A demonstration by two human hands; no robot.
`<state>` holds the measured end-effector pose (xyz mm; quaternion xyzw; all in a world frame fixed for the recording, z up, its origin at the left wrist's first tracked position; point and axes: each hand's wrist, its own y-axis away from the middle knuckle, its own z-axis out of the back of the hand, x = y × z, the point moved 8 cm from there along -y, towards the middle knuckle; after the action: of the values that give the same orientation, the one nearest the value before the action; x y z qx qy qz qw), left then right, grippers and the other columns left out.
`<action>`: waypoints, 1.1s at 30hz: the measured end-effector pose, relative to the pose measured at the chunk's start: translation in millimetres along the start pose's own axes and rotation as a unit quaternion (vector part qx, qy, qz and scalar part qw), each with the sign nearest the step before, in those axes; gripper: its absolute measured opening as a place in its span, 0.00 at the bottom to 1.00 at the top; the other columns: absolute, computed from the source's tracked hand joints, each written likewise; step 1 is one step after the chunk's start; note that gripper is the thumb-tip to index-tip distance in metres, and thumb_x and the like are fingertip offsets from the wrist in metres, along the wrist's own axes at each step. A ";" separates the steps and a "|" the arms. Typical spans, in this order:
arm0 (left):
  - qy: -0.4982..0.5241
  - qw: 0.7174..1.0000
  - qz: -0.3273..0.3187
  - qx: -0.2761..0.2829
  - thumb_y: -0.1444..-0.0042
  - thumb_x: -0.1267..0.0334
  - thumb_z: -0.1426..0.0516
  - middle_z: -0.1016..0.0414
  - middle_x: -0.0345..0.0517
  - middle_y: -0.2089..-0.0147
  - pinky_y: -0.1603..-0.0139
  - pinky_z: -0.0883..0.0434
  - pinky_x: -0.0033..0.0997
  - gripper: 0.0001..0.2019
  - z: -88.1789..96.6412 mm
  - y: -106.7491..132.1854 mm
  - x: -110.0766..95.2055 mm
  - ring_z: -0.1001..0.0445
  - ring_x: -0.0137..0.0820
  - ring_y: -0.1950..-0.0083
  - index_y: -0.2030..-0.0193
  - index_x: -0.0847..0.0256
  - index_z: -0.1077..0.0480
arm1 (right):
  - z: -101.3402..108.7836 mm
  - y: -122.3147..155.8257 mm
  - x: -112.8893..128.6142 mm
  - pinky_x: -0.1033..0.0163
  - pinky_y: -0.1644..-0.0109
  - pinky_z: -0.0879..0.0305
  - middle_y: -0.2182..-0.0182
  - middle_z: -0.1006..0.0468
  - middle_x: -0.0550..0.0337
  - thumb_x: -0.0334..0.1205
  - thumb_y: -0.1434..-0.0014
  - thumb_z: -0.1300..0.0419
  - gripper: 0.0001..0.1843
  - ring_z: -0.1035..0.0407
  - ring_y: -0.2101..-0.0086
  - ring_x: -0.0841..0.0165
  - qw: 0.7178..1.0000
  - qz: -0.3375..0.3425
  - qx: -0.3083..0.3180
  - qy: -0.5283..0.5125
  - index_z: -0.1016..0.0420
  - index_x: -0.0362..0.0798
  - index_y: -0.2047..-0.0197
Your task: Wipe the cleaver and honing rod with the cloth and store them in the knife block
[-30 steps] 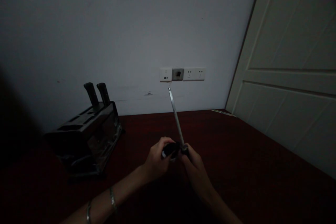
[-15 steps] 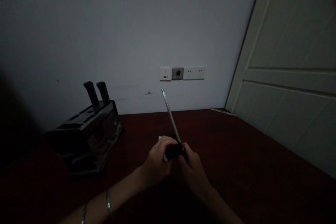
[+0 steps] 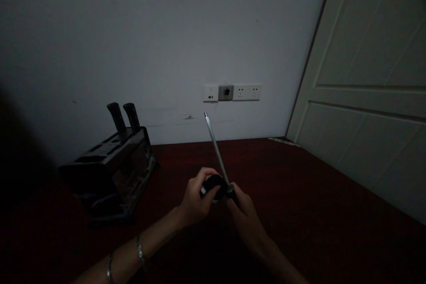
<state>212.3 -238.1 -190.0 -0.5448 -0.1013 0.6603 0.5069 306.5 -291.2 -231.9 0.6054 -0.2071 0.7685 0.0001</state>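
Observation:
My right hand [image 3: 244,211] is closed around the dark handle of a honing steel [image 3: 216,147]. Its long metal rod points up, leaning left and away from me. Just left of that handle, my left hand [image 3: 199,195] grips a rounded black object [image 3: 214,182] with a white patch, fingers over its top and thumb across the near side. The black object touches or nearly touches the base of the rod; dim light hides its exact kind.
A black knife block [image 3: 106,168] with two black-handled knives [image 3: 132,117] stands to the left on the dark red table [image 3: 282,177]. Wall sockets [image 3: 246,92] are behind, a white panelled door [image 3: 366,97] is at right, and a thin strip [image 3: 284,142] lies by the wall.
My left hand has turned the black object, so more of its round side and my thumb show. It has shifted slightly left and up. The right hand and rod stay almost still.

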 end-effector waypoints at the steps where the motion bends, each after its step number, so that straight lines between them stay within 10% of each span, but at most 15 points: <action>1: -0.005 1.000 -0.017 0.000 0.44 0.67 0.48 0.29 0.46 0.65 0.65 0.31 0.28 0.07 0.4 0.1 -2.1 0.28 0.29 0.66 0.58 0.61 0.40 | -0.7 0.1 0.0 0.67 0.69 0.44 0.75 0.33 0.64 0.36 0.44 0.51 0.05 0.41 0.73 0.72 1.000 0.001 0.003 0.004 0.37 0.46 0.68; 9: -0.091 0.973 -0.208 0.040 0.50 0.72 0.51 0.31 0.52 0.63 0.62 0.32 0.36 0.15 -9.2 4.8 -33.2 0.31 0.34 0.62 0.54 0.62 0.42 | 0.6 1.9 -6.5 0.66 0.70 0.44 0.75 0.32 0.63 0.39 0.43 0.51 0.05 0.39 0.74 0.71 0.997 -0.013 -0.012 0.071 0.39 0.47 0.67; 18: -0.057 0.995 -0.078 -0.038 0.45 0.70 0.51 0.33 0.48 0.62 0.62 0.32 0.32 0.10 -9.2 11.1 -19.3 0.31 0.31 0.63 0.55 0.59 0.41 | 1.8 2.5 -4.4 0.67 0.73 0.46 0.75 0.31 0.62 0.38 0.43 0.52 0.04 0.38 0.76 0.71 0.997 -0.009 -0.018 0.079 0.39 0.47 0.68; 33: 0.120 0.990 -0.048 -0.061 0.42 0.67 0.50 0.31 0.44 0.63 0.63 0.32 0.29 0.07 -0.7 12.8 -11.5 0.30 0.29 0.63 0.57 0.59 0.40 | -8.4 7.8 1.5 0.70 0.77 0.43 0.79 0.33 0.65 0.45 0.46 0.45 0.10 0.38 0.77 0.73 0.988 -0.066 0.003 -0.140 0.33 0.47 0.67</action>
<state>204.5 -253.3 -192.0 -0.6445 -0.1053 0.5578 0.5122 296.4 -296.0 -234.6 0.7192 -0.1627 0.6752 0.0204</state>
